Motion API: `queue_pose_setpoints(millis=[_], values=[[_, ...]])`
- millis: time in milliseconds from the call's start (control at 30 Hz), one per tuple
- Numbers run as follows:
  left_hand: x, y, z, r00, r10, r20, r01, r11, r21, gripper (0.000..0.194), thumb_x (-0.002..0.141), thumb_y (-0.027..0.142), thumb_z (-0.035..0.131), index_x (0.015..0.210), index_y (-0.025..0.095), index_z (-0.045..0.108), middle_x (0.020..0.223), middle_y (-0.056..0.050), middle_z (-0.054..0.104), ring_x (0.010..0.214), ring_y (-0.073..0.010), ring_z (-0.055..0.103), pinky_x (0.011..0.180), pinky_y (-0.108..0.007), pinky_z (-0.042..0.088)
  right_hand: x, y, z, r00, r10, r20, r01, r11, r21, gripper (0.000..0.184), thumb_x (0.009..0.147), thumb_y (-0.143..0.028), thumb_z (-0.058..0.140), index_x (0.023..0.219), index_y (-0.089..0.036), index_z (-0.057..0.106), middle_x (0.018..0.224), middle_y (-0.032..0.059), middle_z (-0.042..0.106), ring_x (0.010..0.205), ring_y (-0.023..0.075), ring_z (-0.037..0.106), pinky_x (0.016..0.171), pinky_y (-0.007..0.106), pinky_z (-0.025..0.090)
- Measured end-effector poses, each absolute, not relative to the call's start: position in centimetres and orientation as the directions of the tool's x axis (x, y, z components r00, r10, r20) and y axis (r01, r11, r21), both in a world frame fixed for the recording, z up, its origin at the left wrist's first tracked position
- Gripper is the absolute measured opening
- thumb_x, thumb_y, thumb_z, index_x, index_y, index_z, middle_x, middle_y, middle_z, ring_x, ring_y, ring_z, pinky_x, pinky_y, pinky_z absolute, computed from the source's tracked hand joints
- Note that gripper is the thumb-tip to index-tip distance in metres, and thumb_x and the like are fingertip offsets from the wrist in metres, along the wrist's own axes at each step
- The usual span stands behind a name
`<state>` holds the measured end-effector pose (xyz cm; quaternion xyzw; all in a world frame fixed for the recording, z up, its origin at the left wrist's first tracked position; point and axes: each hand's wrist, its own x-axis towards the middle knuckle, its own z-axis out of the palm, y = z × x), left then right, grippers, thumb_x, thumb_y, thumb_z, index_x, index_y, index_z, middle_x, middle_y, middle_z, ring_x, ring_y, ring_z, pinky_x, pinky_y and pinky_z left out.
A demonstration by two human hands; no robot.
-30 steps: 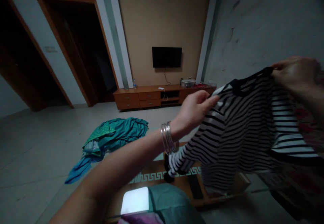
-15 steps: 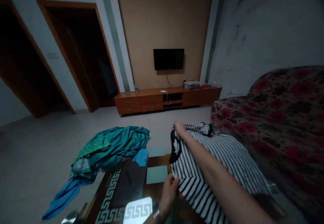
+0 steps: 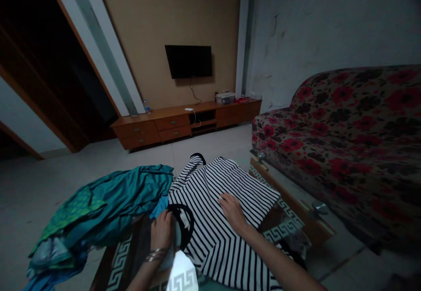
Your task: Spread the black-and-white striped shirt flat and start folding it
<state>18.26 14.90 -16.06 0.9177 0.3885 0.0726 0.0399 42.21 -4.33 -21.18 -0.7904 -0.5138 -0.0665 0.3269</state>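
Striped shirt lies on patterned table, teal clothes left. Right hand rests on shirt, released. Left hand is at black collar, can't tell if gripping.

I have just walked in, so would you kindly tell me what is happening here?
A person is handling a striped shirt laid out over a low table. The left hand is at its black collar, and the right hand rests on the fabric. Teal clothes lie heaped to the left.
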Motion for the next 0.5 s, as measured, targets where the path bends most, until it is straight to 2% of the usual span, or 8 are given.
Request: queue_pose_setpoints(millis=[67, 133, 200, 267, 333, 400, 500], values=[[17.4, 16.7, -15.9, 0.687, 0.722, 0.084, 0.725, -0.689, -0.014, 0.040, 0.089, 0.013, 0.024, 0.113, 0.014, 0.055, 0.128, -0.015, 0.054, 0.119, -0.0271, 0.049, 0.096, -0.045, 0.037, 45.6, -7.8, -21.2, 0.555, 0.714, 0.427, 0.823, -0.394, -0.409, 0.031, 0.091, -0.019, 0.040, 0.110, -0.026, 0.063, 0.123, 0.0079, 0.058, 0.124, 0.0254, 0.044, 0.104, 0.045, 0.033], [16.1, 17.7, -15.3, 0.680, 0.729, 0.078, 0.733, -0.674, -0.095, 0.042, 0.088, 0.009, 0.022, 0.108, 0.012, 0.058, 0.117, -0.016, 0.058, 0.110, -0.0287, 0.054, 0.090, -0.046, 0.040, 49.3, -11.5, -21.1, 0.700, 0.601, 0.385, 0.714, -0.598, -0.364, 0.031, 0.091, -0.021, 0.039, 0.112, -0.023, 0.063, 0.124, 0.0096, 0.057, 0.123, 0.0263, 0.044, 0.103, 0.044, 0.033], [15.0, 17.7, -14.6, 0.649, 0.759, 0.059, 0.758, -0.638, -0.134, 0.041, 0.088, 0.008, 0.023, 0.102, 0.012, 0.061, 0.110, -0.016, 0.061, 0.105, -0.0305, 0.056, 0.085, -0.045, 0.042, 52.4, -15.0, -21.0, 0.862, 0.397, 0.317, 0.491, -0.809, -0.324, 0.033, 0.091, -0.026, 0.043, 0.118, -0.018, 0.059, 0.123, 0.0143, 0.056, 0.119, 0.0294, 0.046, 0.097, 0.044, 0.036], [14.7, 16.2, -14.0, 0.629, 0.775, 0.065, 0.774, -0.616, -0.143, 0.038, 0.087, 0.010, 0.028, 0.102, 0.014, 0.062, 0.114, -0.015, 0.060, 0.110, -0.0328, 0.054, 0.084, -0.047, 0.043, 54.4, -17.7, -21.0, 0.942, 0.237, 0.236, 0.301, -0.909, -0.289, 0.038, 0.088, -0.032, 0.049, 0.121, -0.015, 0.057, 0.120, 0.0176, 0.056, 0.114, 0.0313, 0.049, 0.091, 0.042, 0.039], [15.4, 13.0, -14.0, 0.698, 0.710, 0.091, 0.716, -0.691, -0.096, 0.035, 0.087, 0.013, 0.034, 0.109, 0.017, 0.061, 0.127, -0.013, 0.054, 0.120, -0.0318, 0.047, 0.090, -0.047, 0.041, 55.2, -19.4, -20.8, 0.962, 0.236, 0.139, 0.266, -0.923, -0.278, 0.036, 0.088, -0.034, 0.050, 0.116, -0.015, 0.059, 0.113, 0.0168, 0.059, 0.109, 0.0290, 0.054, 0.087, 0.038, 0.041], [16.7, 8.8, -14.5, 0.837, 0.542, 0.069, 0.543, -0.840, 0.002, 0.037, 0.087, 0.018, 0.038, 0.119, 0.022, 0.058, 0.136, -0.009, 0.048, 0.126, -0.0264, 0.042, 0.099, -0.043, 0.038, 55.0, -20.4, -20.4, 0.951, 0.305, 0.052, 0.307, -0.906, -0.291, 0.030, 0.089, -0.032, 0.045, 0.109, -0.016, 0.061, 0.109, 0.0142, 0.062, 0.101, 0.0254, 0.059, 0.081, 0.033, 0.042], [17.8, 3.1, -15.1, 0.951, 0.301, -0.067, 0.308, -0.940, 0.147, 0.037, 0.087, 0.017, 0.039, 0.116, 0.028, 0.059, 0.129, -0.004, 0.054, 0.119, -0.0201, 0.047, 0.102, -0.037, 0.035, 53.5, -22.0, -19.5, 0.938, 0.343, -0.054, 0.314, -0.904, -0.291, 0.027, 0.089, -0.028, 0.041, 0.105, -0.018, 0.061, 0.103, 0.0128, 0.065, 0.092, 0.0240, 0.063, 0.073, 0.031, 0.042]])
